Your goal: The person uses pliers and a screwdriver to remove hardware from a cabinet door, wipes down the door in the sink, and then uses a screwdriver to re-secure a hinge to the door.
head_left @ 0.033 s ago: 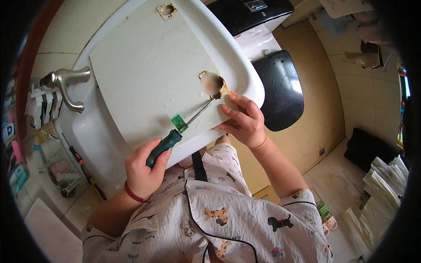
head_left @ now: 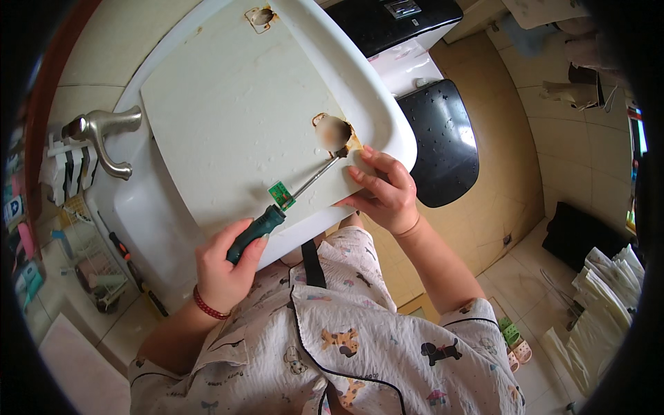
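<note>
**Screwdriver tip set at a rust-edged hole in a white panel**

A long screwdriver with a dark green handle and a bare metal shaft [head_left: 290, 202] is gripped in the left hand [head_left: 225, 266], whose fingers are wrapped tight around the handle. A small green tag is seen at the collar where handle meets shaft. The tip is placed at the lower rim of a round, rust-stained hole [head_left: 333, 131] in a flat, off-white rectangular panel [head_left: 235, 117]. The panel is laid slantwise across a white ceramic washbasin [head_left: 387, 117], and a second rust-stained hole [head_left: 261, 16] is seen near its far corner.

The right hand [head_left: 384, 190] is rested on the near edge of the panel, just beside the tip; its fingers are held loosely together and flat on the surface, nothing being pinched.

A brushed-metal tap [head_left: 104, 135] is mounted at the left of the basin. A black toilet lid [head_left: 443, 142] is seen to the right, above a beige tiled floor [head_left: 512, 200].
</note>
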A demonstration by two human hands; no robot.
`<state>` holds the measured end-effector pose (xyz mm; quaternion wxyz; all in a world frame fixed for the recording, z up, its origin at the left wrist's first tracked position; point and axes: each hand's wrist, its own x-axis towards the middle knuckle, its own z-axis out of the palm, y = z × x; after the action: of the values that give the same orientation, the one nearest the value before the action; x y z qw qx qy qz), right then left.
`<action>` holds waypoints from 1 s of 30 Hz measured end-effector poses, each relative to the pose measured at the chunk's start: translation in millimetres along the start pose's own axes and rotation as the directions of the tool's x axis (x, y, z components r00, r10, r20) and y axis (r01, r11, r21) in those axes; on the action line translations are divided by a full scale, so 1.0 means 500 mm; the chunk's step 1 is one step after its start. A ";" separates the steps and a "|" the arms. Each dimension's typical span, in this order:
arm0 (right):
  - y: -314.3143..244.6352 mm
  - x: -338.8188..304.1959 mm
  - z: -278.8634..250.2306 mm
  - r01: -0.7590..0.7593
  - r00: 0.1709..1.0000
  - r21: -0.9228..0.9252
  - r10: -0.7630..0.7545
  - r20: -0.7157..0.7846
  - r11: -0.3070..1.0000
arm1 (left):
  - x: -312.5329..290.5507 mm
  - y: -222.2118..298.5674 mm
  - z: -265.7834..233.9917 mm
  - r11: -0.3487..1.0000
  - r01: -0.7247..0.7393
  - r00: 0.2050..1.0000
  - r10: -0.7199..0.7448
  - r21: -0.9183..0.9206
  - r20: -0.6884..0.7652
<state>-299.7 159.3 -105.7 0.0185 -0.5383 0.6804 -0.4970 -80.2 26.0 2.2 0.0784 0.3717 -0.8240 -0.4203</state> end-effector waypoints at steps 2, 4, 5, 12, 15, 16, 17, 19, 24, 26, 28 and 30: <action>0.002 -0.002 0.001 0.005 1.000 0.002 -0.005 -0.012 1.000 | 0.012 0.005 -0.020 0.992 0.100 0.994 -0.096 -0.079 0.055; 0.006 -0.008 0.001 0.013 0.999 -0.001 -0.013 -0.035 1.000 | 0.031 0.002 -0.044 0.981 -0.172 0.985 0.174 0.090 -0.008; 0.006 -0.009 0.002 0.009 0.999 -0.001 -0.009 -0.037 1.000 | 0.035 0.007 -0.059 0.978 -0.166 0.986 0.166 0.123 0.014; 0.004 -0.001 0.000 0.018 1.000 0.026 -0.017 -0.027 1.000 | 0.063 0.043 -0.078 0.920 -0.274 0.960 0.245 0.279 0.135; 0.002 0.001 0.000 0.004 1.000 0.047 -0.003 -0.027 0.999 | 0.067 0.063 -0.084 0.838 -0.369 0.925 0.288 0.402 0.249; 0.002 0.002 0.000 0.000 1.000 0.060 0.002 -0.025 0.998 | 0.067 0.067 -0.081 0.837 -0.371 0.924 0.288 0.403 0.253; 0.001 0.002 0.002 -0.002 1.000 0.062 0.003 -0.025 0.998 | 0.064 0.072 -0.076 0.783 -0.421 0.907 0.355 0.457 0.228; 0.000 0.002 0.005 0.008 1.000 0.057 -0.008 -0.016 0.998 | 0.046 0.076 -0.064 0.766 -0.407 0.912 0.368 0.498 0.179; -0.001 -0.001 0.004 0.013 0.999 0.049 -0.011 -0.038 0.999 | 0.004 0.067 -0.025 0.931 -0.166 0.985 0.141 0.324 0.098; 0.002 -0.005 0.001 0.014 0.999 0.047 -0.012 -0.042 0.999 | -0.013 0.045 0.003 0.964 -0.128 0.992 0.123 0.235 0.035; 0.006 -0.003 -0.001 0.051 0.998 0.009 -0.050 -0.024 0.999 | -0.023 0.033 0.025 0.977 -0.130 0.991 0.133 0.170 -0.007; 0.010 -0.005 0.002 0.051 0.999 0.009 -0.051 -0.018 0.999 | -0.032 0.024 0.042 0.994 -0.072 0.995 0.078 0.087 -0.066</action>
<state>-301.6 160.2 -110.8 0.0023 -0.5510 0.6642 -0.5052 -84.4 54.7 0.8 0.1069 0.3578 -0.8513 -0.3686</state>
